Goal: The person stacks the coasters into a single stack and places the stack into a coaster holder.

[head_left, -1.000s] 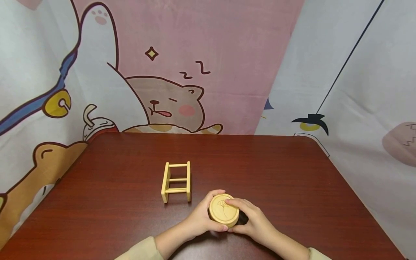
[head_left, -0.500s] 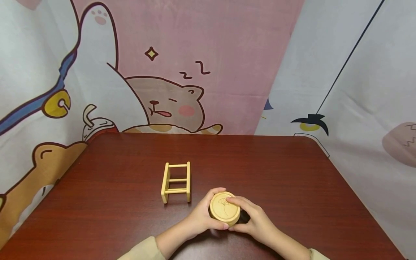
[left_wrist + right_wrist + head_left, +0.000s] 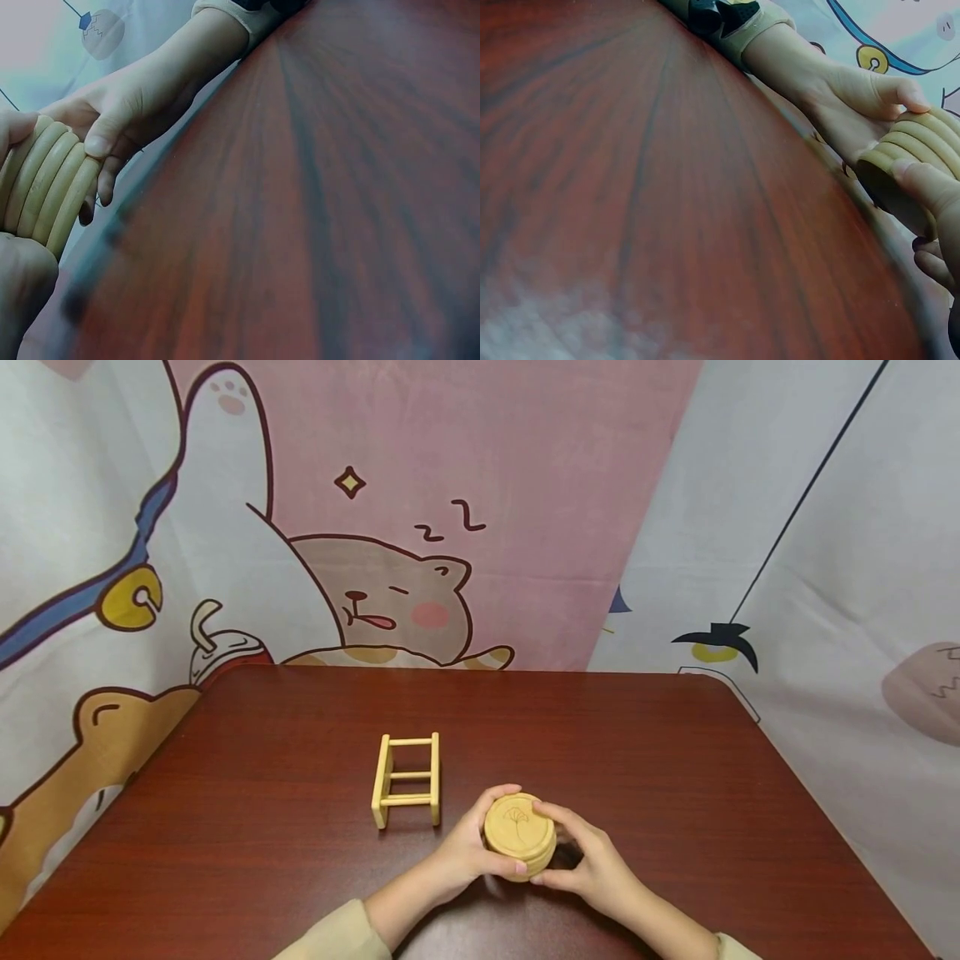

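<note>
Between my two hands is a stack of several round pale wooden coasters (image 3: 519,827), the top one engraved with a leaf on a stem. My left hand (image 3: 463,853) grips the stack from the left, its thumb along the near side. From the right, my right hand (image 3: 596,864) holds it, with a finger at the top rim and the thumb low at the near side. The coasters' rounded edges (image 3: 49,184) lie one against another in the left wrist view. A dark underside shows on the stack (image 3: 915,142) in the right wrist view.
A small pale wooden rack (image 3: 410,775) with thin rungs stands on the table, left of and beyond the hands. The reddish-brown table (image 3: 637,743) has a glossy top. Behind it hangs a cartoon-printed cloth (image 3: 540,527).
Both hands have raised the coaster stack slightly away from the person and tilted it, so more of its layered side shows. The right finger has shifted toward the top rim. The rack stays put.
</note>
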A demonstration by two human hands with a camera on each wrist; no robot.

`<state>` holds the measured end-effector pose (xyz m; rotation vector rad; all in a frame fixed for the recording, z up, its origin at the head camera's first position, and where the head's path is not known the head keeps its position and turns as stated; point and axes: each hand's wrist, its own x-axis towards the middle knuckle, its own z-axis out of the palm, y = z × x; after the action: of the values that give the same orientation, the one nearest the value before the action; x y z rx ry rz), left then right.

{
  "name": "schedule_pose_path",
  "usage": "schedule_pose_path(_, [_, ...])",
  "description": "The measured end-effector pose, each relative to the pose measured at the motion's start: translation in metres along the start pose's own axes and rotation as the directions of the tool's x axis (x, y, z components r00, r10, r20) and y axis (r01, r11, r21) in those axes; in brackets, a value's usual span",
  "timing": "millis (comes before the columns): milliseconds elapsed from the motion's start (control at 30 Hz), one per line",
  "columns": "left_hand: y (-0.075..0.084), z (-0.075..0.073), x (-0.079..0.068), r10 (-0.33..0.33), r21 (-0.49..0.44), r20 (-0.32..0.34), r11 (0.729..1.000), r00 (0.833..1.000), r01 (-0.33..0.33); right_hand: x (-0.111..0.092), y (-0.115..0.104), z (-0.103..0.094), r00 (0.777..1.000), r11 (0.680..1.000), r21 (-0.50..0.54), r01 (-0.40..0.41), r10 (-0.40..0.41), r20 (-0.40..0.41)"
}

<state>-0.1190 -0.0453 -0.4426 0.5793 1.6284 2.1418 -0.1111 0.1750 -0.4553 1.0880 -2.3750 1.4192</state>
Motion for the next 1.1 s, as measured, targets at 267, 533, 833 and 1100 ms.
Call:
schedule_pose_path(267, [0.001,-0.001,0.004,-0.011,-0.049,0.008,0.999,1.000,0.012,-0.001,0.003,-0.001,1.000,1.000,-0.002,-0.007,0.007,-0.017])
schedule_pose_path(533, [0.001,-0.002,0.008,0.001,-0.118,0.011,0.993,1.000,0.000,0.001,0.003,0.000,0.999,1.000,-0.014,-0.003,0.003,-0.052])
schedule_pose_path(833, [-0.002,-0.001,0.016,0.030,-0.251,-0.032,0.967,0.999,-0.037,0.007,0.004,0.000,0.994,1.000,0.004,0.007,-0.007,-0.109])
schedule_pose_path(1100, [0.000,0.001,0.024,0.000,-0.406,-0.084,0.913,0.997,-0.034,0.023,-0.020,0.001,0.977,0.999,0.001,0.035,-0.034,-0.212])
